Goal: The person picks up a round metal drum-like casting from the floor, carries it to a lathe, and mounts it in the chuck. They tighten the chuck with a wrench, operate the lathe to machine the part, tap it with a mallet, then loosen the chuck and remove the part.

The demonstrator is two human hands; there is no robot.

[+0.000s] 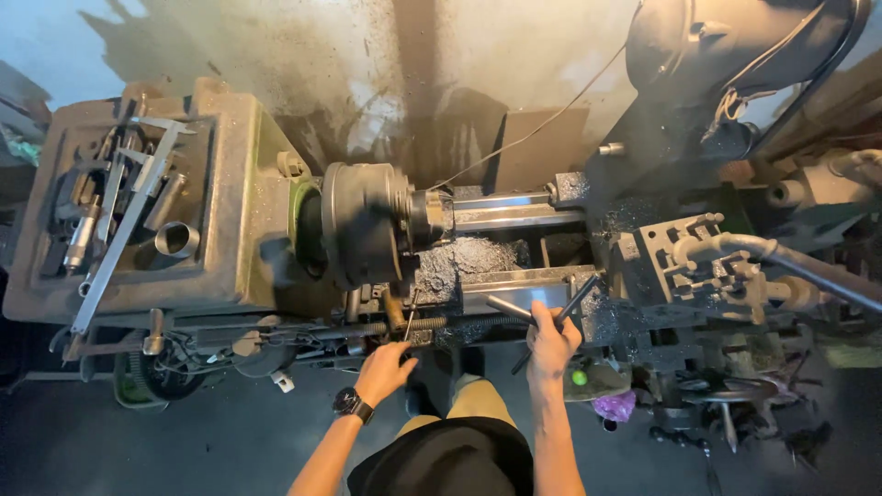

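Left hand: the left hand [384, 372], a dark watch [353, 403] on its wrist, reaches to the front of the lathe [230, 266]; its fingers are curled around a thin metal lever [411, 321] that stands up beside a wooden-handled knob [393, 310].
Right hand: the right hand [552, 347] has its fingers closed on a dark T-handled wrench [548, 323], the crossbar lying on the slant over the carriage (how tight the grip is I cannot tell from here).
Wrench position: just in front of the bed, right of the chuck [363, 225] and left of the tool post [684, 257].
Chuck: large, dark, round, holding a bright bar [505, 216] that runs off to the right.
Chips: a grey heap of swarf [464, 262] lies in the bed below the bar.
Headstock top: a tray-like surface [220, 165] carries a long calliper [124, 230], a short metal ring [176, 239] and other small tools.
Person: standing close to the machine, dark shirt, tan trousers, both arms bare.
Floor: dark, with oddments at the right by the lathe's foot.
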